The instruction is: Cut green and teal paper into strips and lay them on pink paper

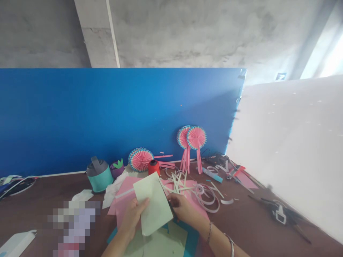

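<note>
My left hand (pixel 132 216) pinches the left edge of a pale green sheet of paper (pixel 153 203), thumb on top, and holds it up over the desk. My right hand (pixel 183 210) is closed at the sheet's right edge around something dark, possibly scissors, mostly hidden behind the paper. Under my hands lie pink paper (pixel 125 194), more pale green paper (pixel 160 244) and a blue sheet (pixel 191 239). I wear bracelets on the right wrist.
On the brown desk: pink pleated paper fans (pixel 140 159) and two fans on sticks (pixel 193 142) against the blue board, a red thread spool (pixel 154 167), a teal-and-grey container (pixel 99 175), curled paper strips (pixel 206 194), a glue gun (pixel 280 212) right, a white box (pixel 16 242) left.
</note>
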